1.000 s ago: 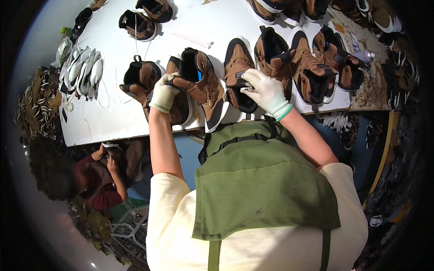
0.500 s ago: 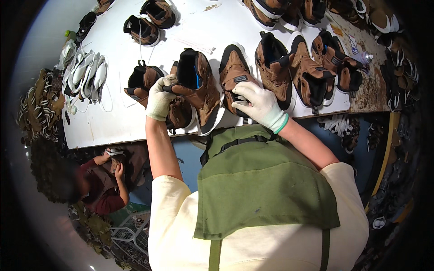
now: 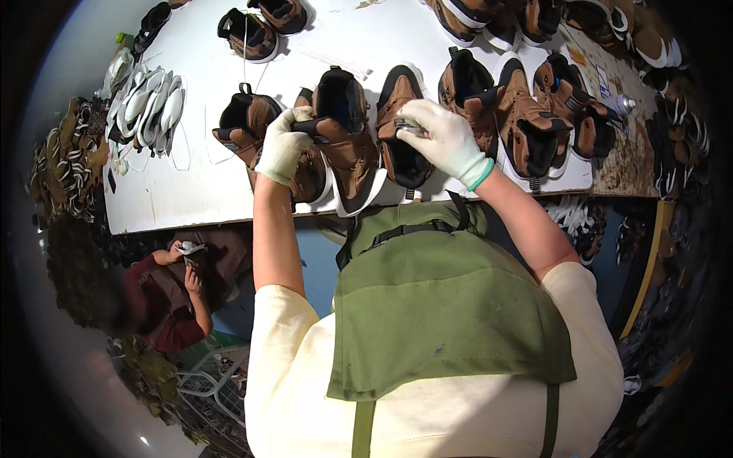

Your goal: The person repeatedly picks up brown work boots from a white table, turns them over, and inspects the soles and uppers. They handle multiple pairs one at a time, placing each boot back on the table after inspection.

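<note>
White gloves cover both my hands. My left hand [image 3: 284,146] is closed on the upper side of a brown boot [image 3: 353,156] with black trim, whose toe points toward me. My right hand [image 3: 444,143] pinches the tongue of the neighbouring brown boot [image 3: 395,98], which lies with its toe away from me and its dark opening near the table edge. Another brown boot [image 3: 263,113] stands left of my left hand, and a further one [image 3: 309,175] shows partly behind that hand. To the right of my right hand stands one more boot [image 3: 466,80].
Several boots [image 3: 527,130] line the white table [image 3: 175,206] to the right, beside a spray can [image 3: 618,103]. White shoe parts [image 3: 149,107] are bundled at the left. Below the table's left end, a person [image 3: 172,298] handles a shoe piece. A white wire basket [image 3: 217,382] stands nearby.
My right hand has drawn the boot's tongue up and away from me, so its opening now shows. The left hand keeps hold of its boot. The whole view has shifted slightly.
</note>
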Action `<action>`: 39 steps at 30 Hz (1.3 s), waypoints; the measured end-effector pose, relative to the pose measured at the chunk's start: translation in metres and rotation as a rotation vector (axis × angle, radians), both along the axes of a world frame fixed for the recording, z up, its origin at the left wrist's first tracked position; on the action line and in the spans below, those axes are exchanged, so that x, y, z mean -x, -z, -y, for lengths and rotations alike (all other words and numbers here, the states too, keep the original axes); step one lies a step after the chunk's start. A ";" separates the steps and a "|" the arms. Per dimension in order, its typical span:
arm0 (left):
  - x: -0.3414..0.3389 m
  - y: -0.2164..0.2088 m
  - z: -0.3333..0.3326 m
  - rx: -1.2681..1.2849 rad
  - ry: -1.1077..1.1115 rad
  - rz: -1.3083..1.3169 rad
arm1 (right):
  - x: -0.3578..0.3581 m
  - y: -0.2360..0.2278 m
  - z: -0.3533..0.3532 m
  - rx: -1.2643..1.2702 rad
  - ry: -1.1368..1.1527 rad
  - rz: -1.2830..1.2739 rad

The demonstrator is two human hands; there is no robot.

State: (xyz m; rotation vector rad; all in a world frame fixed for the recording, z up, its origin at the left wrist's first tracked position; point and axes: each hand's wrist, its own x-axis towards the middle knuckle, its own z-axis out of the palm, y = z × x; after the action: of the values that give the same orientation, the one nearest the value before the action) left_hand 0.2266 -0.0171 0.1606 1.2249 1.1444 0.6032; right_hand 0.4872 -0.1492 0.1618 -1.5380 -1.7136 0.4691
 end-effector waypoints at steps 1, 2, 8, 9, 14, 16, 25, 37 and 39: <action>-0.005 -0.001 0.002 -0.029 0.018 -0.035 | -0.001 0.000 -0.004 -0.012 0.002 -0.012; -0.009 -0.002 0.003 -0.048 0.059 -0.052 | -0.002 -0.002 -0.009 -0.018 -0.010 -0.005; -0.028 -0.003 0.009 -0.183 0.104 -0.107 | 0.003 -0.005 -0.032 0.043 0.003 0.009; -0.031 0.000 0.010 -0.229 0.117 -0.102 | 0.005 -0.005 -0.033 0.075 0.004 -0.017; -0.045 -0.005 0.012 -0.214 0.190 -0.126 | 0.014 -0.001 -0.031 0.207 -0.094 -0.387; -0.047 -0.012 0.013 -0.267 0.227 -0.185 | 0.014 0.013 -0.037 0.209 -0.102 -0.419; -0.042 -0.052 0.027 -0.497 0.462 -0.210 | 0.024 0.001 -0.034 0.550 -0.077 -1.161; -0.029 -0.153 0.029 -1.349 1.114 -0.910 | 0.027 -0.009 -0.016 0.519 -0.550 -1.173; -0.030 -0.167 0.033 -1.346 1.178 -0.919 | 0.031 -0.021 -0.017 0.498 -0.643 -1.112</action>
State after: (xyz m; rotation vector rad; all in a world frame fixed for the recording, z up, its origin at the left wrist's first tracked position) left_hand 0.2562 -0.0500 0.3279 3.1679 0.3102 -0.3012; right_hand 0.4560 -0.1326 0.1829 -0.6443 -1.1335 1.7828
